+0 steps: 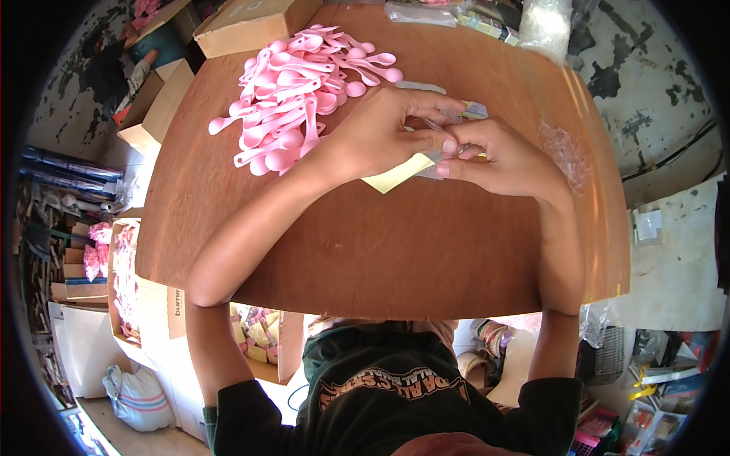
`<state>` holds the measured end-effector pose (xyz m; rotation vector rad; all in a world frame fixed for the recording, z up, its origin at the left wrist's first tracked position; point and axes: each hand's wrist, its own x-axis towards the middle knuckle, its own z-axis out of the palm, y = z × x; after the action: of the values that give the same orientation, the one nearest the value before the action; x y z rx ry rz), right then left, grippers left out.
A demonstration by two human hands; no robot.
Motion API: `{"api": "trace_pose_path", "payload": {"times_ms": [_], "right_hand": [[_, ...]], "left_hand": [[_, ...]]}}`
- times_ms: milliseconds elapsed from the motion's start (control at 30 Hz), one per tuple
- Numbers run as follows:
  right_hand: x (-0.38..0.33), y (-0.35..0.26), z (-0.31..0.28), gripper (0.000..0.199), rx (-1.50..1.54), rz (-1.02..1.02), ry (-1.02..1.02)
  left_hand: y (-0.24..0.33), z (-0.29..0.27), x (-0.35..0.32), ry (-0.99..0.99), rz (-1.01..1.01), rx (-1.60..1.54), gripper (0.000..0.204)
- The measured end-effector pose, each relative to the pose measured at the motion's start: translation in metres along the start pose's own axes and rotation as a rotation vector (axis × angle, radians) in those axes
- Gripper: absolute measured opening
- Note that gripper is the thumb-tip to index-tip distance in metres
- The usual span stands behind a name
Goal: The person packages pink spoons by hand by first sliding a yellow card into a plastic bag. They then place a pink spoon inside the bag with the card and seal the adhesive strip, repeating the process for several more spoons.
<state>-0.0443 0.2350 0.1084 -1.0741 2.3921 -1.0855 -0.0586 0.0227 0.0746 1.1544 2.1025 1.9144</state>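
Note:
My two hands meet over the far middle of the table, with fingertips and thumbs pinched close together. Between them is a small clear plastic bag (433, 157), mostly hidden by the fingers. My left hand (384, 137) is closed on its left side, and my right hand (506, 158) pinches it from the right. A pale yellow paper piece (391, 175) sticks out below my left hand; whether it is held or lies on the table cannot be made out. Just left of my left hand is a heap of pink plastic spoons (293, 91).
Crumpled clear plastic (564, 156) lies at the table's right edge. A cardboard box (255, 24) and a bubble-wrap roll (545, 26) stand at the far side. An open carton of wrapped pieces (262, 334) sits below the near edge, and a white sack (138, 397) lies on the floor.

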Motion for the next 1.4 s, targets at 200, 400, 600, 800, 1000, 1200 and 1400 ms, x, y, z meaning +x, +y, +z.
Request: {"api": "trace_pose_path", "payload": {"times_ms": [200, 400, 600, 800, 1000, 1200, 1400], "right_hand": [[0.003, 0.0, 0.002, 0.015, 0.007, 0.047, 0.044], [-0.003, 0.0, -0.024, 0.016, 0.215, 0.025, 0.087], [0.051, 0.016, 0.03, 0.014, -0.136, -0.156, 0.176], [0.105, 0.022, 0.093, 0.023, -0.386, -0.453, 0.146], [0.114, 0.021, 0.102, 0.018, -0.481, -0.379, 0.088], [0.078, 0.014, 0.072, 0.023, -0.162, -0.281, 0.224], [0.023, 0.012, 0.031, 0.016, 0.367, -0.162, 0.658]], "left_hand": [[0.006, 0.007, -0.015, 0.185, 0.276, 0.425, 0.044], [0.012, -0.004, -0.065, -0.22, -0.33, 0.037, 0.041], [0.015, 0.01, -0.09, -0.436, -0.34, -0.143, 0.038], [0.014, 0.011, -0.091, -0.456, -0.316, -0.174, 0.04], [0.01, 0.012, -0.093, -0.429, -0.318, -0.178, 0.041], [0.003, 0.007, -0.095, -0.298, -0.299, -0.186, 0.039], [-0.007, 0.004, -0.094, -0.176, -0.309, -0.11, 0.044]]}}
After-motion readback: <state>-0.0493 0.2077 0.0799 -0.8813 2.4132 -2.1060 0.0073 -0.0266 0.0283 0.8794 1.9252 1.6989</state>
